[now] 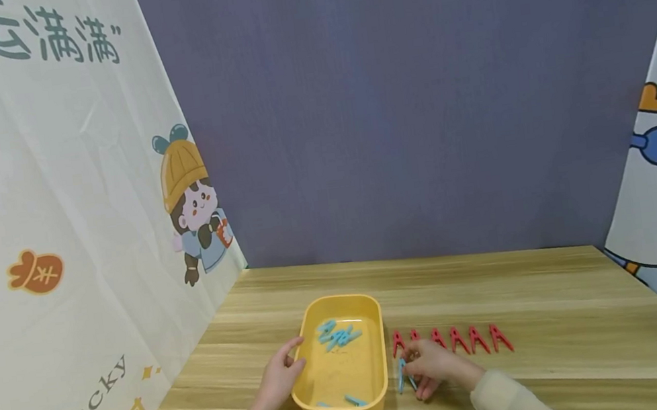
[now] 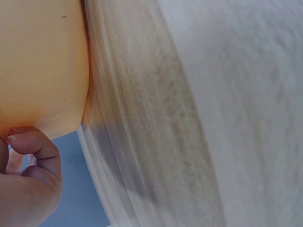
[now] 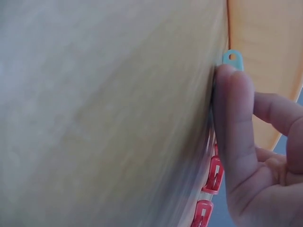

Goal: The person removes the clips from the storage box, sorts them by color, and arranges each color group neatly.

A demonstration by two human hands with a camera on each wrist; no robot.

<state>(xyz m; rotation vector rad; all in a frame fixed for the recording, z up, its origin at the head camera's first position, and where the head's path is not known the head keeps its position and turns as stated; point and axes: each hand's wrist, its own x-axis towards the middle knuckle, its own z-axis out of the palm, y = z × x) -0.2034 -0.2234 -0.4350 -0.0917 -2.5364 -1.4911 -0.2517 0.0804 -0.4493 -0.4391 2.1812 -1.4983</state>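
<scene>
My left hand (image 1: 280, 376) grips the near-left rim of a yellow plastic tub (image 1: 382, 368), thumb and fingers curled at the edge in the left wrist view. Several light-blue clothespins (image 1: 340, 337) lie bunched toward the tub's far end, and others (image 1: 355, 400) lie at its near end. To the right of the tub, my right hand (image 1: 435, 365) holds a blue clothespin (image 1: 401, 381) at the table, its legs spread; fingers hide part of it. In the right wrist view one blue end (image 3: 233, 57) sticks out past the fingertips.
Just beyond my right hand, several red clothespins (image 1: 476, 340) stand in a row running rightward, some partly covered by the hand. They rest on a wood-grain table (image 1: 560, 314). A dark blue-grey backdrop (image 1: 404, 122) rises behind, with printed white sheets at both sides.
</scene>
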